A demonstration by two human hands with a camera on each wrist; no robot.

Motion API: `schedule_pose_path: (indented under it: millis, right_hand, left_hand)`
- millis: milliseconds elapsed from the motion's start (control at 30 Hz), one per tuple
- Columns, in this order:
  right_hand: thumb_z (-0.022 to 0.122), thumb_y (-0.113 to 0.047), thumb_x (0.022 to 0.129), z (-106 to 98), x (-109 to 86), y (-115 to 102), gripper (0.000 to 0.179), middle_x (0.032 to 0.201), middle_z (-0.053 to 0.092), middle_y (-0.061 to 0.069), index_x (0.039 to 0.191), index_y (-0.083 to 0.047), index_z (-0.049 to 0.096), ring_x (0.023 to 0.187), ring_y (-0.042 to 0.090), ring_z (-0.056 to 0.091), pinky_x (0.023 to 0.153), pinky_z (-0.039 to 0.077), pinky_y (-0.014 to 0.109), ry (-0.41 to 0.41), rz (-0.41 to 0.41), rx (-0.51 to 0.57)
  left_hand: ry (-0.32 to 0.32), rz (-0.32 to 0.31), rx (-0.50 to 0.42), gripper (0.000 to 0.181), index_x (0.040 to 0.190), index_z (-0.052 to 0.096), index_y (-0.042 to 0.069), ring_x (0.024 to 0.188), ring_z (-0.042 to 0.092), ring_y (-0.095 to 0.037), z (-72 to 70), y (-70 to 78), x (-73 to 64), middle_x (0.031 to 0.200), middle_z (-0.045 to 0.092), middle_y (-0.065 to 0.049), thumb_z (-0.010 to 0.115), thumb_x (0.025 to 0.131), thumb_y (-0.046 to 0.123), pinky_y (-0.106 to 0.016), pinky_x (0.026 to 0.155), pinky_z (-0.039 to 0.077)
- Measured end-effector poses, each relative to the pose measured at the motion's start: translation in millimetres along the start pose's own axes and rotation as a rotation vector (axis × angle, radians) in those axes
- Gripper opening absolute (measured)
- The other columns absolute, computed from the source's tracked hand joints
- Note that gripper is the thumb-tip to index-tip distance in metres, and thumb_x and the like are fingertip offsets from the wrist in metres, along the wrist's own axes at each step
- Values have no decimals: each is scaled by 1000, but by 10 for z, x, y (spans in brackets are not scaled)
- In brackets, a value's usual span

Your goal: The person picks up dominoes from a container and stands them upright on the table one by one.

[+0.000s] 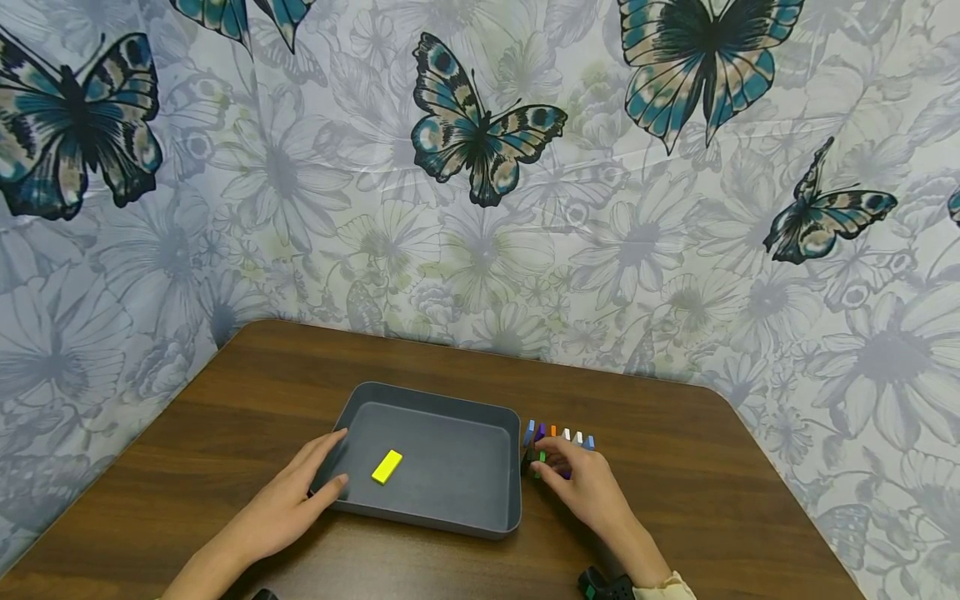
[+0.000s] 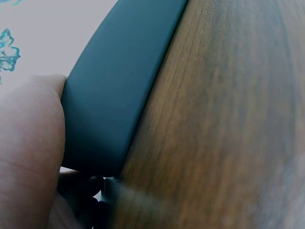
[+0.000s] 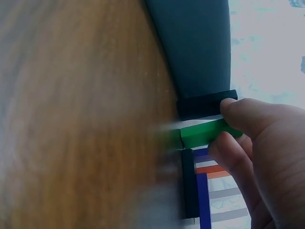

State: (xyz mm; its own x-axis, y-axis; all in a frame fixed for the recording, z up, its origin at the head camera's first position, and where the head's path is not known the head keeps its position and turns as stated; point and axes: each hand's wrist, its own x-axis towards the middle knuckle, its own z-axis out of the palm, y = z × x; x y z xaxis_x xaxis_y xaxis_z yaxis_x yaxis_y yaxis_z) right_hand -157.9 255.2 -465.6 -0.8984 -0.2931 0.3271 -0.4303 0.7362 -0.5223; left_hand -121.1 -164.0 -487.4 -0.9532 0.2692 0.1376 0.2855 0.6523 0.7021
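Observation:
A dark grey rectangular tray point(image 1: 442, 521) stands on the table, with a yellow block point(image 1: 387, 467) lying inside it. At the tray's left side my left hand point(image 1: 288, 496) holds the rim, thumb over the edge; its other fingers are partly hidden. Beyond the tray's right wall, my right hand point(image 1: 588, 487) pinches a green block point(image 3: 205, 133) between thumb and finger. A black block point(image 3: 202, 106) stands close to the thumb, by the tray wall. Another black block point(image 3: 189, 186) and a purple block point(image 3: 204, 200) are below the green one in the right wrist view.
Behind my right hand stand several small blocks in a row: a blue block point(image 1: 530, 430), a purple one, an orange block point(image 1: 553, 431), white ones and another blue block point(image 1: 590, 442). The brown wooden table point(image 1: 427, 567) meets a butterfly-patterned cloth point(image 1: 480, 275) at the back.

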Motion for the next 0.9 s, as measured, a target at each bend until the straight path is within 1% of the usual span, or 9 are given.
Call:
schedule_pose_path:
  millis: [267, 567, 700, 900]
  right_hand:
    - [74, -19, 86, 4, -3, 7, 24, 96, 70, -12, 109, -21, 67, 82, 1, 66, 71, 55, 21, -13, 10, 10]
    - [75, -19, 85, 10, -4, 16, 25, 96, 71, -11, 109, -20, 68, 81, 3, 68, 70, 54, 20, -8, 15, 9]
    - [74, -18, 85, 18, 0, 18, 24, 98, 71, -11, 108, -20, 68, 83, 3, 68, 71, 54, 20, -2, 4, 16]
    - [75, -18, 84, 31, -2, 36, 25, 95, 71, -10, 108, -18, 68, 80, 3, 67, 70, 55, 20, 16, -23, 12]
  left_hand:
    - [-7, -12, -10, 63, 152, 27, 18, 137, 36, -34, -2, 2, 4, 153, 30, -9, 47, 100, 46, -60, 101, 37]
    - [-2, -8, -16, 63, 152, 26, 19, 138, 35, -35, 1, -6, 11, 153, 30, -9, 48, 100, 46, -61, 100, 37]
    - [1, -3, -16, 62, 152, 26, 19, 138, 35, -34, 2, -12, 13, 153, 30, -8, 47, 100, 45, -60, 101, 37]
    - [-2, -12, -11, 63, 152, 26, 20, 138, 35, -36, 0, -15, 13, 153, 30, -9, 48, 99, 47, -62, 100, 37]
